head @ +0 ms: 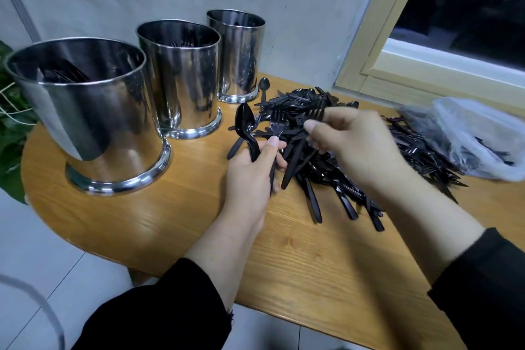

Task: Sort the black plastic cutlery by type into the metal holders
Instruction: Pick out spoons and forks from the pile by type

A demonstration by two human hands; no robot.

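A heap of black plastic cutlery (pixel 335 176) lies on the wooden table (pixel 159 221). My left hand (pixel 251 176) grips a black spoon (pixel 246 125) and a black fork (pixel 277 122), both pointing up. My right hand (pixel 352 145) hovers over the heap and pinches another black fork (pixel 314 114). Three shiny metal holders stand in a row along the wall: the near one (pixel 93 116), the middle one (pixel 184 79) and the far one (pixel 237 57). Dark cutlery shows inside the near and middle holders.
A clear plastic bag (pixel 480 136) with more black cutlery lies at the right, under the window frame (pixel 377 45). One spoon (pixel 263 88) lies alone beside the far holder. Green leaves (pixel 11 128) show past the table's left edge.
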